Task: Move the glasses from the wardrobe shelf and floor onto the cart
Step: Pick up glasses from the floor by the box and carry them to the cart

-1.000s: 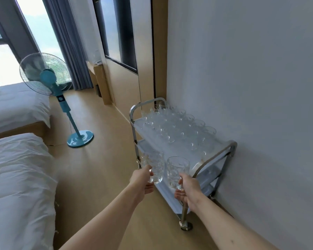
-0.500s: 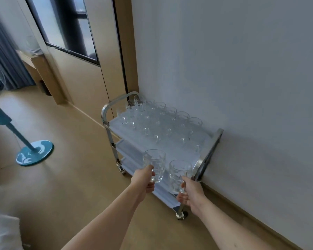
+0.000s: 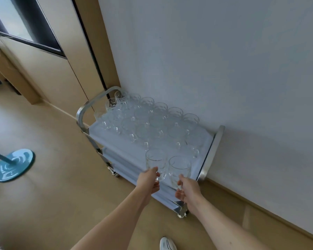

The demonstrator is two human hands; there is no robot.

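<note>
Against the pale wall stands the metal cart (image 3: 210, 156), its top shelf already crowded with clear glasses (image 3: 157, 121) set in rows toward the wall side. Both arms reach forward and down from the bottom of the view, forearms bare, wrists nearly level with the cart's near edge.

The left hand (image 3: 148, 183) has its fingers curled round the lower part of one glass (image 3: 156, 162) — thumb up along the near side, the bowl standing upright above the knuckles. The right hand (image 3: 187, 191) grips a second glass (image 3: 179, 168) the same way, low down, fingers wrapped under it and the rim pointing up. The two glasses are held just beside each other, almost touching, over the near front part of the top shelf and close to the cart's right-hand rail. Whether either glass has reached the shelf surface cannot be told; the hands hide their bases.

Lower shelves of the cart show beneath the arms. On the wooden floor (image 3: 52, 195) to the left sits a round teal fan base (image 3: 13, 165) — and a white shoe (image 3: 167, 243) shows at the bottom edge.
</note>
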